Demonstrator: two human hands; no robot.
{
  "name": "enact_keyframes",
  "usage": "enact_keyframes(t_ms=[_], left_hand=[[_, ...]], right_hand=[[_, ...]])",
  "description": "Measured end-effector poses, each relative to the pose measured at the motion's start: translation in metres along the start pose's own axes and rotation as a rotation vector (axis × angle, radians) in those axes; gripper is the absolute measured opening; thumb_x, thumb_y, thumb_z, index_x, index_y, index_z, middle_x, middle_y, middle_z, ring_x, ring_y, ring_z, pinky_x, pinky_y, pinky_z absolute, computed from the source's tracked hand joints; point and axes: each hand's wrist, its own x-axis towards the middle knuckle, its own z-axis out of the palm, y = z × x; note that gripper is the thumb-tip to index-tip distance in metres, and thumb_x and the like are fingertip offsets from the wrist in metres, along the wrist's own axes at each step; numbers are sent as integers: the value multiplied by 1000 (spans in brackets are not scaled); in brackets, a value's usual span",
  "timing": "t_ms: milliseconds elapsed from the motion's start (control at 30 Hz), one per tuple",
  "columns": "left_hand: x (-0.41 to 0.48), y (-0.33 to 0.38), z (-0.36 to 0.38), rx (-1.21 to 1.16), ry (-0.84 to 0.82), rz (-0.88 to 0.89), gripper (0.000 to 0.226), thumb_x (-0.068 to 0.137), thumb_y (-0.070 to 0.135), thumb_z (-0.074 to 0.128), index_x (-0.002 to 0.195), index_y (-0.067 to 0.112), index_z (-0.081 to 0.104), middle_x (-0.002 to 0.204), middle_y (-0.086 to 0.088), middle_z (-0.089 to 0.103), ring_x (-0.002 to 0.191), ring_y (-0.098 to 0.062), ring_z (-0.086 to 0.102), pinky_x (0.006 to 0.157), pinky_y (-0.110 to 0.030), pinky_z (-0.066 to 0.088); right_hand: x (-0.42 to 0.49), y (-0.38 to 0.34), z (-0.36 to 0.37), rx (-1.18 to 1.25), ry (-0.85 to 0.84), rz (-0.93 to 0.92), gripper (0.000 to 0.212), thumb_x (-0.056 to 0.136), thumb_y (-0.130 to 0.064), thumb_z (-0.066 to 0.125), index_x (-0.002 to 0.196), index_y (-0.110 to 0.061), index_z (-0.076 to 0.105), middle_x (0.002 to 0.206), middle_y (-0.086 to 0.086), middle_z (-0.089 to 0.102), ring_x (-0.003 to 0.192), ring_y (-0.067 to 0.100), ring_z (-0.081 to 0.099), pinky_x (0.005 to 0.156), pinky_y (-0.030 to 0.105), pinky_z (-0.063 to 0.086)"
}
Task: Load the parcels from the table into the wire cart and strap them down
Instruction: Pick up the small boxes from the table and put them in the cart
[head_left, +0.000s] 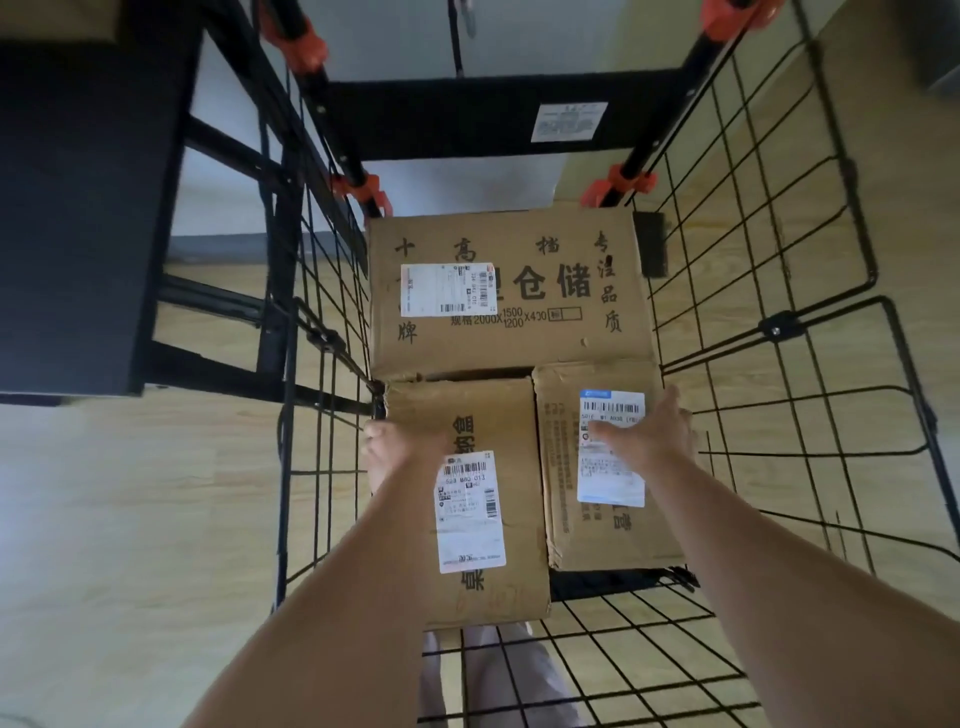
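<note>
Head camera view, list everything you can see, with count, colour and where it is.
large box: one, brown, far end of the cart.
near-left box: one, brown, cart's near side.
near-right box: one, brown, beside it.
shipping labels: three, white, one atop each box.
wire cart: one, black, around the boxes.
clamps: four, orange, on the cart's far posts.
table: one, black, left of the cart.
left hand: grips the near-left box's left edge.
right hand: fingers straight, on the near-right box.

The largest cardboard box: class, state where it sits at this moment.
In the head view, the largest box lies at the far end of the wire cart, directly beyond two smaller boxes lying side by side.
</note>
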Motion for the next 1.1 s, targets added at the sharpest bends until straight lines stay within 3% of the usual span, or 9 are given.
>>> enact_keyframes(t_ms=[133, 233, 300, 367, 533, 667, 767, 900, 1100], left_hand=[[-23, 34, -26, 64, 11, 79, 76, 81, 14, 68, 146, 6, 29, 140, -17, 44, 124, -30, 48, 105, -44, 43], [-50, 58, -46, 82, -24, 213, 52, 87, 19, 61, 136, 9, 45, 122, -13, 57, 108, -27, 60, 93, -42, 54], [-73, 72, -62, 100, -62, 318, 36, 90, 16, 57, 124, 7, 55, 110, -10, 62, 99, -26, 64, 88, -38, 56], [-93, 83, -78, 229, -54, 464, 31, 92, 16, 56, 120, 5, 58, 111, -10, 64, 102, -29, 64, 87, -35, 54], [-134, 88, -127, 471, 10, 683, 19, 93, 13, 54, 112, 12, 57, 114, -6, 62, 93, -20, 61, 84, -34, 55], [-156, 78, -182, 501, 133, 753, 29, 93, 12, 52, 120, 13, 61, 110, -6, 63, 95, -23, 62, 83, -36, 56], [-165, 62, -223, 472, 187, 766, 29, 92, 12, 48, 118, 15, 62, 105, -5, 63, 89, -23, 62, 75, -34, 55], [-165, 38, -270, 402, 225, 728, 34, 91, 13, 48, 123, 16, 60, 120, -5, 61, 108, -27, 59, 88, -39, 52], [-149, -7, -341, 293, 258, 696, 29, 94, 17, 49, 120, 15, 61, 114, -6, 63, 102, -26, 60, 89, -40, 54]], right_hand=[[-17, -33, -21, 40, -21, -63, 84, 84, -37, 73, 151, -17, 25, 144, 17, 41, 131, 36, 42, 97, 44, 47], [-39, -61, -37, -64, -21, -239, 38, 94, -35, 58, 124, -11, 55, 107, 11, 62, 83, 21, 60, 56, 23, 44], [-59, -79, -47, -186, 18, -342, 24, 97, -34, 53, 96, -11, 61, 79, 3, 59, 61, 13, 52, 48, 21, 37], [-80, -95, -56, -304, 59, -434, 25, 99, -30, 50, 83, -12, 58, 71, 1, 55, 61, 13, 52, 53, 25, 42], [-139, -133, -72, -377, 27, -601, 22, 97, -17, 48, 81, -12, 63, 79, 7, 65, 77, 24, 66, 70, 35, 57], [-186, -161, -84, -434, 71, -729, 22, 98, -24, 45, 89, -15, 64, 78, 1, 63, 70, 18, 60, 55, 27, 45], [-221, -182, -84, -504, 60, -787, 18, 99, -23, 46, 95, -15, 62, 83, 0, 61, 73, 16, 57, 60, 28, 48], [-262, -210, -79, -603, 87, -859, 20, 98, -18, 43, 102, -15, 63, 90, 1, 62, 83, 21, 61, 69, 31, 52], [-329, -245, -34, -660, 114, -908, 24, 98, -27, 49, 113, -17, 64, 101, 3, 64, 89, 22, 63, 76, 32, 53]])
